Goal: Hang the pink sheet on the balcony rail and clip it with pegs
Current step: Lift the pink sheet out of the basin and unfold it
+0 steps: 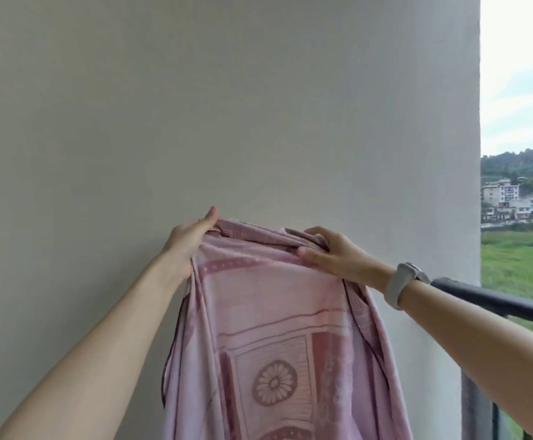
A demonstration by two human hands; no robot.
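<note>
The left hand (192, 239) was raised in front of a plain pale wall (227, 106), its forearm reaching up from the lower left corner. Its fingers were curled into the top left edge of the pink sheet (268, 328) and mostly hidden behind the cloth, with the thumb lying along the top of the bunched fabric; the grip was closed on the sheet.

Between the two sets of fingers the top edge of the sheet ran roughly level, gathered into folds. From there the sheet hung straight down below the fingers, its long axis vertical, and ran out of the bottom of the view. Its printed face, with darker pink bands and a round flower pattern, was turned toward the camera.

The right hand (331, 255) came in from the lower right, forearm angled up and leftward, a grey watch (401, 285) on the wrist. Its fingers curled over the top right edge of the sheet, the thumb pressing the front of the cloth below them, so it too held the sheet.

To the right of those fingers and lower, a dark balcony rail (497, 301) passed behind the right wrist, the sheet not lying on it. Beyond it lay green fields and distant buildings (519, 201).
</note>
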